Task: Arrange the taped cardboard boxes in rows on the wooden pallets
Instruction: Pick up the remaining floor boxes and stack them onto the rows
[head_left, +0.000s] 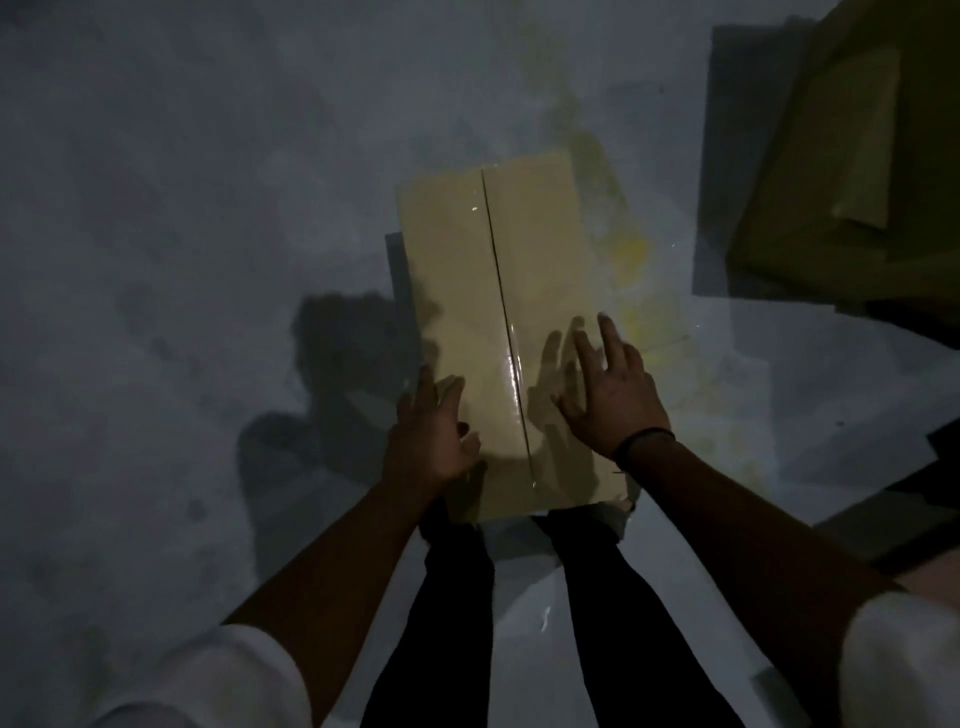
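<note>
Dim light; grey mottled concrete floor (166, 218), yellow stain (631, 254), hard shadows (332, 332).

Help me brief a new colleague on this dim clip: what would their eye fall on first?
The pale taped cardboard box at mid-frame stands out first against the dim grey floor, a glossy tape seam running along its top. Then the hands at its near end: the left hand by the left edge, the right hand spread over the top. At the upper right looms darker cardboard.
</note>
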